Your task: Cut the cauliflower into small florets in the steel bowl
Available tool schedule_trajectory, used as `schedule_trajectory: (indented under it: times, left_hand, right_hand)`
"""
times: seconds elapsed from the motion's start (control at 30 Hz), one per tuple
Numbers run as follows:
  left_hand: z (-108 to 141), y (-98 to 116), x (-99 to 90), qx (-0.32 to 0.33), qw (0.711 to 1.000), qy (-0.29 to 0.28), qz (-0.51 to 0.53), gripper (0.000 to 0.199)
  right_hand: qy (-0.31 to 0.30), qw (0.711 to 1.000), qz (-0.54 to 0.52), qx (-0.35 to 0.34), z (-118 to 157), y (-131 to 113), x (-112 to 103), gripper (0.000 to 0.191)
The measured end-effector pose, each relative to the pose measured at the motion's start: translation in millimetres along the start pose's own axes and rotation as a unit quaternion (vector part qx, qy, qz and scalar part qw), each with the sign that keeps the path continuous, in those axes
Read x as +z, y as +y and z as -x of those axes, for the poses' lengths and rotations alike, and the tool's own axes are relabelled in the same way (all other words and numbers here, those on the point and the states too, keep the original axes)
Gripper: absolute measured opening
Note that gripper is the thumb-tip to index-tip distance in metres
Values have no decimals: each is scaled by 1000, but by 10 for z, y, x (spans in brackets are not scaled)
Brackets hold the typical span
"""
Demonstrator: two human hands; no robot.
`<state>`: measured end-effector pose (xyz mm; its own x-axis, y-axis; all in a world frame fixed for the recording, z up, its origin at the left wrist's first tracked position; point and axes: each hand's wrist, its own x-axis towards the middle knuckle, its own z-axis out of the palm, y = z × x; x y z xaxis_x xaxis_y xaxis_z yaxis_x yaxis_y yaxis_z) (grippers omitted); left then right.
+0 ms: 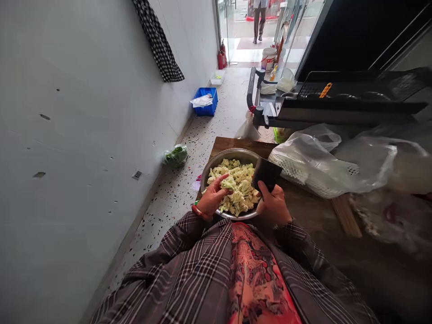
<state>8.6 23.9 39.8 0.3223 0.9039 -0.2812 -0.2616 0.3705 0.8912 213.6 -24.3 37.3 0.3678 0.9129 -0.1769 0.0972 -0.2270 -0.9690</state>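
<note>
A round metal bowl full of cut cauliflower florets stands at the near edge of a wooden table. My left hand is over the bowl's left part, with a floret between its thumb and fingers. At the bowl's right rim my right hand is wrapped round a cleaver with a dark, broad blade. The blade is raised over the right side of the bowl, apart from the held floret. The cleaver's handle is hidden in my right hand.
Plastic bags and a white basket lie right of the bowl on the table. A dark cart stands beyond. Bagged greens and a blue crate are on the floor at left. A person is outside the doorway.
</note>
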Motion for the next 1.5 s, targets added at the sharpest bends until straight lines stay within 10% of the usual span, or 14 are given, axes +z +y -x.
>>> schedule_trajectory:
  times: [0.4,1.1,1.5]
  left_hand:
    - [3,108,38,82,967,-11,-241,48]
    - [48,263,139,99,925,-74,-361,50]
    - [75,157,160,-16,952,-142,-272,44]
  right_hand:
    - [-138,914,176,-340,187,-140,52,30]
    - [-170,902,185,-351,237,-43,55,36]
    - [-211,901,161,-342,251,-11,68,44]
